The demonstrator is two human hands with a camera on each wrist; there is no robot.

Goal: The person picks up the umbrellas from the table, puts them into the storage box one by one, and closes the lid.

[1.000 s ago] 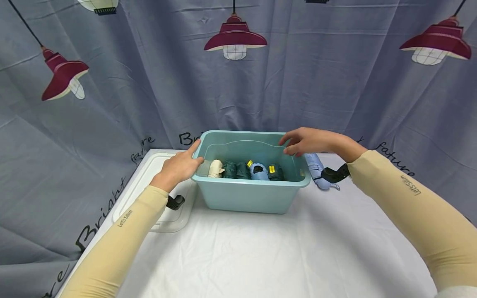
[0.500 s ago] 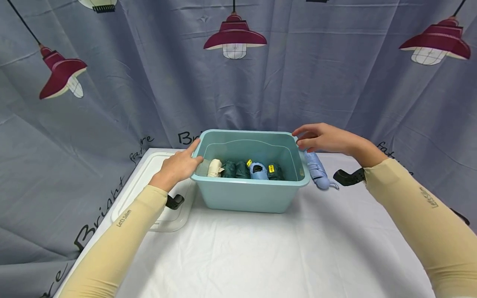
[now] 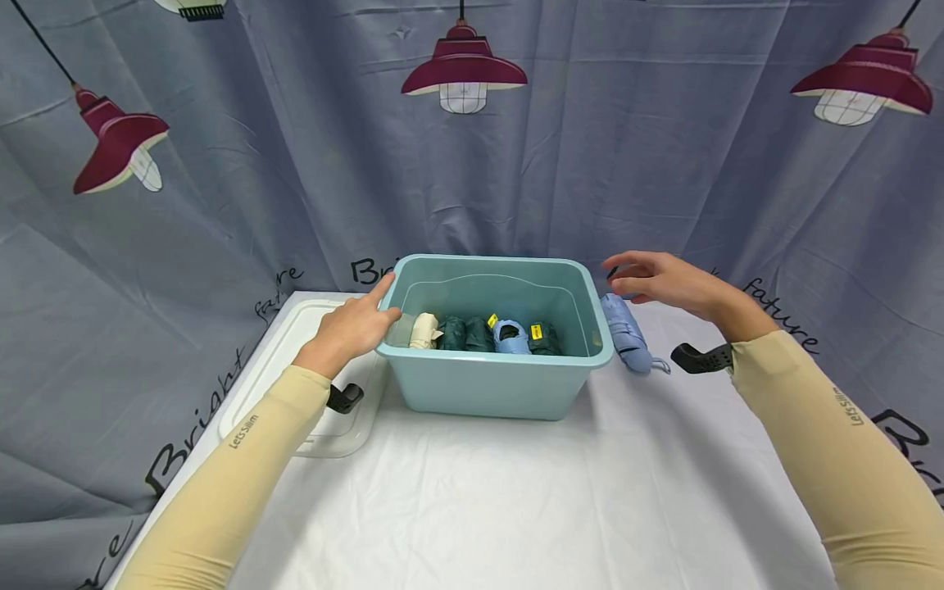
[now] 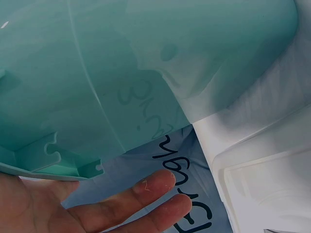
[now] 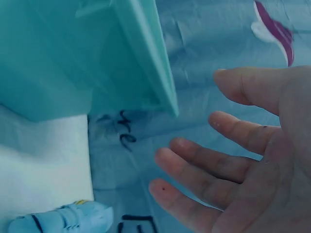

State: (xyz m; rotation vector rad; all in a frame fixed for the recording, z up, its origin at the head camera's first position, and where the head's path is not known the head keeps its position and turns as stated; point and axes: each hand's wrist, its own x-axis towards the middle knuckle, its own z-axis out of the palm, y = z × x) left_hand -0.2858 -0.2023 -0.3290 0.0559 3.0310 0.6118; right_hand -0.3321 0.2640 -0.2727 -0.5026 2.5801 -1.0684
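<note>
My left hand [image 3: 345,332] rests on the left rim of a teal plastic storage bin [image 3: 483,385], thumb over the edge. Its fingers [image 4: 155,189] extend straight outside the wall in the left wrist view. My right hand [image 3: 664,283] hovers past the bin's right end, empty, fingers spread and slightly bent. Just below it a blue folded umbrella [image 3: 627,336] lies on the table. A row of rolled bundles sits in the bin: a cream one [image 3: 424,331], dark green ones [image 3: 479,334], a blue one [image 3: 510,337] and a dark green one with a yellow tag [image 3: 544,338].
A translucent white lid [image 3: 342,438] lies on the table left of the bin, partly under the left arm. The table has a white cloth [image 3: 501,508]. Behind it hangs a grey-blue curtain [image 3: 317,164] printed with red lamps and lettering.
My right hand has moved right, from over the bin's right rim to above the blue umbrella on the table. The left hand stays at the left rim.
</note>
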